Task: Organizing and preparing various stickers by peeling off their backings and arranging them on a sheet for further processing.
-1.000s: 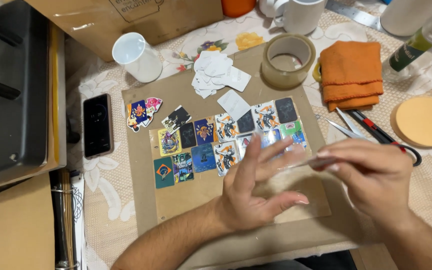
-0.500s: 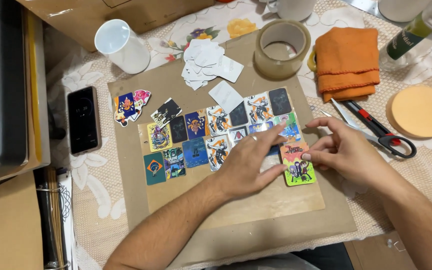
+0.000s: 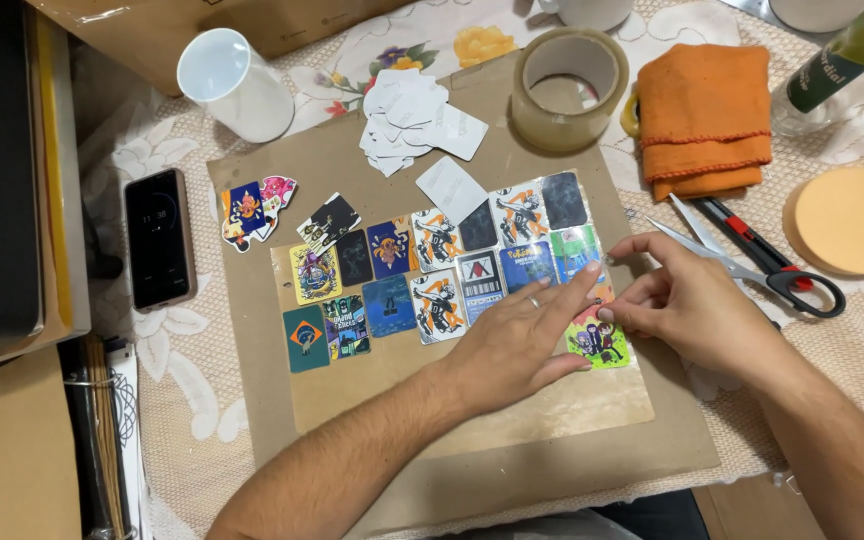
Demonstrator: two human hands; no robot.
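While left hand (image 3: 512,345) presses flat, fingers spread, on colourful sticker (image 3: 600,340) at right end of sticker sheet (image 3: 472,400), right hand (image 3: 687,305) fingertips pinch sticker edge. Step judged: smoothing down. Next calls for firm even rubbing outward.

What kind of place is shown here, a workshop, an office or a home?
Probably a home table used for craft work. A floral lace tablecloth covers it; scissors, a roll of clear tape and white mugs lie around a brown board where both hands press down colourful stickers.
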